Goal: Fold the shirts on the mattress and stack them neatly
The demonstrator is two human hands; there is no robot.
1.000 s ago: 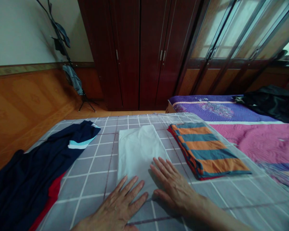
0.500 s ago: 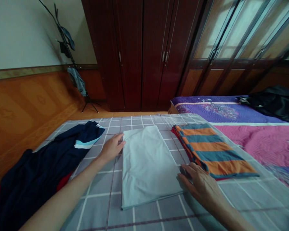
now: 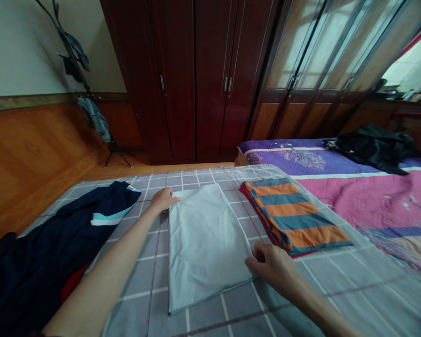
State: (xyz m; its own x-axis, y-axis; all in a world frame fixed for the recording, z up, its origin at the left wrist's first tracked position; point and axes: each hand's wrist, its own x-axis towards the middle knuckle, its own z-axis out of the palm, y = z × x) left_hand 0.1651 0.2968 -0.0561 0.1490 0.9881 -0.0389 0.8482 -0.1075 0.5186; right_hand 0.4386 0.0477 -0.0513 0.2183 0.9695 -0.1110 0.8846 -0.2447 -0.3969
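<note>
My left hand point(image 3: 164, 199) is on the top corner of the white cloth point(image 3: 205, 248), my right hand point(image 3: 272, 267) curls at its bottom corner, and the cloth lies flat on the gray checked bed cover point(image 3: 203, 323).

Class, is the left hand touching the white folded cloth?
Touching: the head view shows the left hand on the far corner of the white folded cloth.

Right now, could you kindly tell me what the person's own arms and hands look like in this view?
The left hand and right hand are bare, with no gloves. The left forearm and right forearm are bare too: no sleeve, watch or bracelet shows on them, up to the edge of the view.
</note>
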